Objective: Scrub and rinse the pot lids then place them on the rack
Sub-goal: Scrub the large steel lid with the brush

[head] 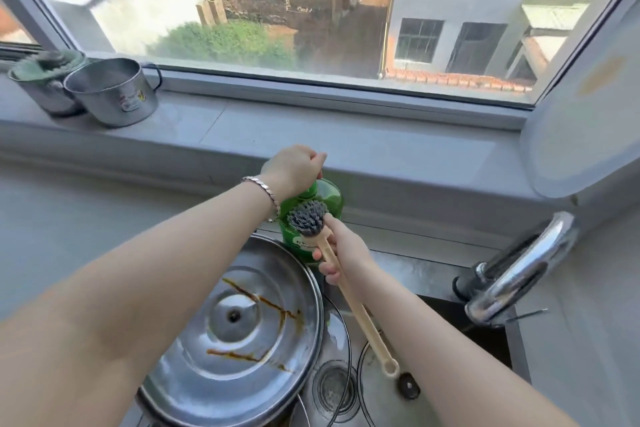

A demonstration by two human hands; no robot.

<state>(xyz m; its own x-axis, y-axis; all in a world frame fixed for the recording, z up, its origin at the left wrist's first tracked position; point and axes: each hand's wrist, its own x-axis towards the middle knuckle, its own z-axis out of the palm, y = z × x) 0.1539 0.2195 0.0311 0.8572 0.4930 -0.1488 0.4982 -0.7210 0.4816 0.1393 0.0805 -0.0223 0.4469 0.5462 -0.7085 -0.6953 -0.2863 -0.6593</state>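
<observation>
Lying in sink: the large round stainless-steel pot lid [242,329], with a small hole at its centre and brown streaks across it; it sits over the left part of the steel sink [426,267] and covers part of a glass pot lid with a dark rim [334,329]; a second glass lid [377,388], with a black knob, lies at the right, partly under the right forearm; the round drain strainer [334,386] shows between them.
Brush: a dish brush with a long beige handle and grey bristles [350,295]; the bristles face upward, just in front of the green bottle; the loop end of the handle is above the second glass lid.
Right hand: the right hand [343,250] has its fingers wrapped round the handle just under the brush head.
Left hand: the left hand [294,170] is clenched over the top of the green plastic detergent bottle [325,198]; the cap itself is hidden under the fist; a silver bracelet [266,189] sits on the wrist.
Bottle place: it stands at the back edge of the sink, against the grey ledge.
Tap: a chrome tap [519,263] at the right of the sink.
Windowsill: the grey windowsill [311,135] carries an open steel pot [114,94]; just beside it at the left is a second steel pot with a lid on [41,80].
</observation>
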